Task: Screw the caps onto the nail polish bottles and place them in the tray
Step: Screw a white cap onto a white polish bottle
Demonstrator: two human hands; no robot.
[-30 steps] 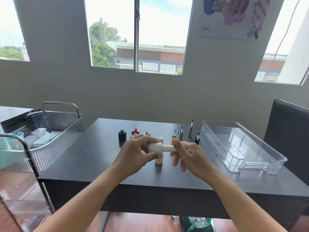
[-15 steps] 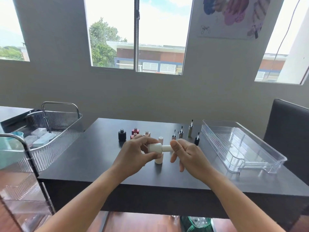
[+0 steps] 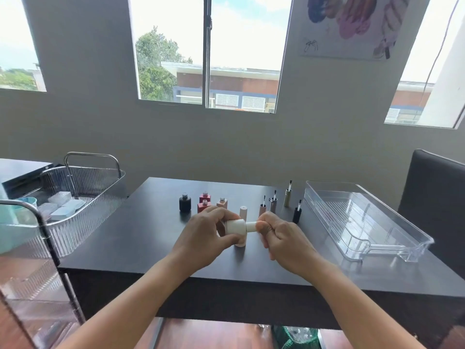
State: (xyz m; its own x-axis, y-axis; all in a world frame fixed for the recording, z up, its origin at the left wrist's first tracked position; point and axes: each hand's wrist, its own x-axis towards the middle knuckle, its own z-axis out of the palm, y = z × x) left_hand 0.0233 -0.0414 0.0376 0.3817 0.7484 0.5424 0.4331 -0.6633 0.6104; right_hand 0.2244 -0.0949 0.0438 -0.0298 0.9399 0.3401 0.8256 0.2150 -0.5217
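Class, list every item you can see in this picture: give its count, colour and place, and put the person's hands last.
table: one, dark, centre
tray: one, clear, table's right side
black bottle: one, open, left of the reds
red bottles: two, open, far centre of table
beige bottle: one, open, right of the red
pink bottle: one, capped, upright behind the hands
brush caps: four, pink, grey, gold, black, left of tray
white bottle: one, sideways in both hands
cap: one, white, on that bottle's right end
cart: one, clear baskets, left of table
chair: one, dark, far right
poster: one, multicoloured, upper right wall
windows: three, back wall
left hand: grip round white bottle
right hand: grip on cap
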